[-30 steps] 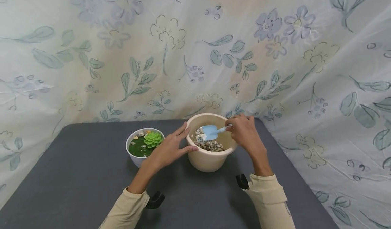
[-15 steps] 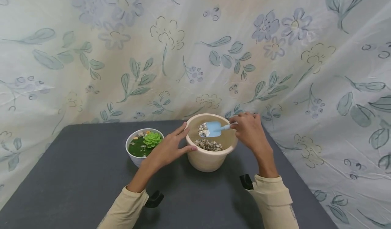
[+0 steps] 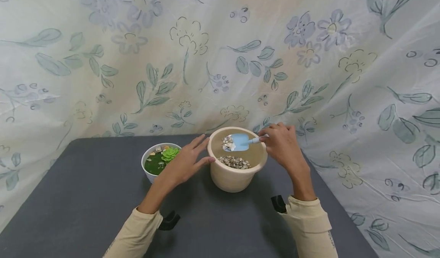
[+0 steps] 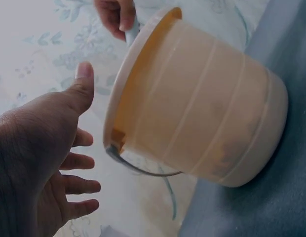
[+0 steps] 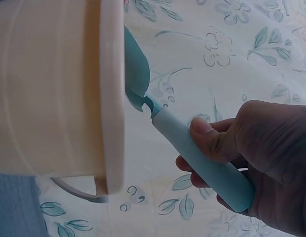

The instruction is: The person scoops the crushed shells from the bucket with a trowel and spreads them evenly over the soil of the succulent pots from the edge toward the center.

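Note:
My right hand (image 3: pixel 283 145) grips the handle of a light blue trowel (image 3: pixel 240 141), its blade over the mouth of a cream bucket (image 3: pixel 233 181) and loaded with pebbles (image 3: pixel 228 143) at the tip. Inside the bucket lies a layer of gravel (image 3: pixel 235 162). In the right wrist view, fingers and thumb wrap the trowel handle (image 5: pixel 202 160). My left hand (image 3: pixel 183 162), fingers spread, is at the bucket's left side; the left wrist view shows a gap between this hand (image 4: pixel 59 148) and the rim (image 4: pixel 124 84).
Left of the bucket stands a white bowl (image 3: pixel 148 174) with a green succulent (image 3: pixel 170 154) and stones, partly behind my left hand. Both stand on a dark grey table (image 3: pixel 103 197). A floral cloth (image 3: pixel 206 59) hangs behind. The bucket's handle (image 4: pixel 143 171) hangs at its side.
The trowel has risen from the gravel with pebbles on its blade, and my right hand has moved right and slightly up. My left hand has come off the bucket rim, shifting left.

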### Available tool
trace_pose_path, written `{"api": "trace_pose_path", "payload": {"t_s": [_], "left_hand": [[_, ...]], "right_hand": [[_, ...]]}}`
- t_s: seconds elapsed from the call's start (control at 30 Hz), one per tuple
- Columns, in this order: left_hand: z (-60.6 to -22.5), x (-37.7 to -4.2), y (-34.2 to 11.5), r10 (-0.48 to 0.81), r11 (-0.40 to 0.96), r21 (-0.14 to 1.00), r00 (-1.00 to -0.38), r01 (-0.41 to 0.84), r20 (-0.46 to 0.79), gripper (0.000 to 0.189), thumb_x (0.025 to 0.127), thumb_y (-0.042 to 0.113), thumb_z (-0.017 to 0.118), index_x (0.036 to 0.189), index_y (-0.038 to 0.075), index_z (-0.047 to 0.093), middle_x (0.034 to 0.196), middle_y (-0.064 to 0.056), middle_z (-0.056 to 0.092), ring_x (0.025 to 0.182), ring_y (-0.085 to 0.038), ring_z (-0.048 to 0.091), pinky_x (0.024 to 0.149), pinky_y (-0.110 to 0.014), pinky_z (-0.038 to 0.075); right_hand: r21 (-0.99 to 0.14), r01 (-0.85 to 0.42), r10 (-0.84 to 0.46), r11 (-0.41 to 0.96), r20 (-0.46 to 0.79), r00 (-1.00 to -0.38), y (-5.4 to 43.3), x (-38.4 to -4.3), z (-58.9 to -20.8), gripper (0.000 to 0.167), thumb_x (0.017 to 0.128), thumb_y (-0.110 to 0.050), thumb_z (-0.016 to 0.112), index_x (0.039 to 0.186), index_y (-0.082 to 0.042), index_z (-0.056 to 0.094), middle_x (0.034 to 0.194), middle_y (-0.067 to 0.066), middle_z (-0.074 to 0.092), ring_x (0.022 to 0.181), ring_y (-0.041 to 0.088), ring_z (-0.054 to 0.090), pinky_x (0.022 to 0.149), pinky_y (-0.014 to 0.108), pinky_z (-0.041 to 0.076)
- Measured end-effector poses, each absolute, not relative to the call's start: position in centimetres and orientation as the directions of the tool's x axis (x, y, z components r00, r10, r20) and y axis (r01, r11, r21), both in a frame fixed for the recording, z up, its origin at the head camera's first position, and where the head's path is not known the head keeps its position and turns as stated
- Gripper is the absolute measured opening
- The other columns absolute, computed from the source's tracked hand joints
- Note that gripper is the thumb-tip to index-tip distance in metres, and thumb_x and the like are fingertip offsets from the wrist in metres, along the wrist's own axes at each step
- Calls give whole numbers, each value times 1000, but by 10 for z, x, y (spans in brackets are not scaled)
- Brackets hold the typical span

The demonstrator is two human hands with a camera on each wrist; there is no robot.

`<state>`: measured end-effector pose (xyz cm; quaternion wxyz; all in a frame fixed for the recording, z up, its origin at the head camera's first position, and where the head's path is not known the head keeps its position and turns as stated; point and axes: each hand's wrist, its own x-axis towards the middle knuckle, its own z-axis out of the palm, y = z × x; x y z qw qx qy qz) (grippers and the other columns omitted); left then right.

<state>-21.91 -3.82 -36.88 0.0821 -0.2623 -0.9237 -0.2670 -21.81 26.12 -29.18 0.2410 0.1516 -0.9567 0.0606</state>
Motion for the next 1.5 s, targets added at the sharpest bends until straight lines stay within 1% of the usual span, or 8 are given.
{"api": "trace_pose_path", "payload": {"t_s": [0.1,0.43,0.6,0.87,1.13,1.3,1.43,1.5], "left_hand": [[-367,-218,-45,431,728,442,-851,524,299,80,101,52,61,164,11,35,172,-16,31,154,-43,39,121,-63,39],[-362,-213,-61,396,746,456,-874,485,281,83,100,57,60,165,12,34,172,-13,31,157,-40,36,123,-62,36],[-361,-211,-67,400,746,444,-867,496,296,80,102,55,59,164,10,36,171,-16,34,155,-42,39,123,-61,37],[-362,-207,-77,395,750,429,-861,504,322,76,103,46,63,162,6,37,169,-20,36,152,-44,43,121,-62,40],[-357,-202,-88,375,736,472,-873,485,313,77,103,48,61,163,7,36,170,-18,35,155,-41,39,123,-60,38],[-355,-200,-94,379,748,440,-864,497,331,77,103,46,62,163,5,37,169,-19,35,153,-42,42,121,-60,40],[-354,-199,-99,367,752,444,-869,487,332,77,103,48,61,163,7,35,169,-18,36,153,-41,42,121,-59,41],[-354,-199,-102,361,755,443,-871,483,334,75,104,45,61,163,7,35,169,-18,36,152,-41,43,121,-59,41]], "right_hand": [[-31,-330,-273,943,491,-827,258,-217,-289,9,92,-7,79,100,-7,82,96,14,77,91,35,63,89,60,41],[-47,-367,-288,929,532,-797,246,-216,-281,5,92,-6,78,96,-7,81,93,13,77,89,34,62,93,60,42],[-72,-391,-298,918,527,-796,241,-216,-278,6,93,-5,77,96,-8,81,93,11,77,89,33,60,92,58,41],[-87,-432,-330,898,515,-791,231,-215,-279,6,95,-8,75,97,-8,81,89,12,74,91,34,62,90,58,40],[-87,-448,-348,890,508,-788,220,-216,-278,7,95,-8,75,98,-8,81,89,12,74,90,34,62,91,59,40],[-86,-457,-358,885,501,-788,212,-218,-275,7,96,-8,74,99,-8,81,88,11,73,89,33,61,92,59,40],[-79,-474,-374,877,506,-777,206,-219,-274,7,96,-8,75,98,-9,81,88,11,73,88,33,61,92,60,41],[-73,-482,-383,873,508,-772,203,-220,-273,6,95,-8,75,98,-9,81,87,10,73,87,32,61,92,60,42]]}}
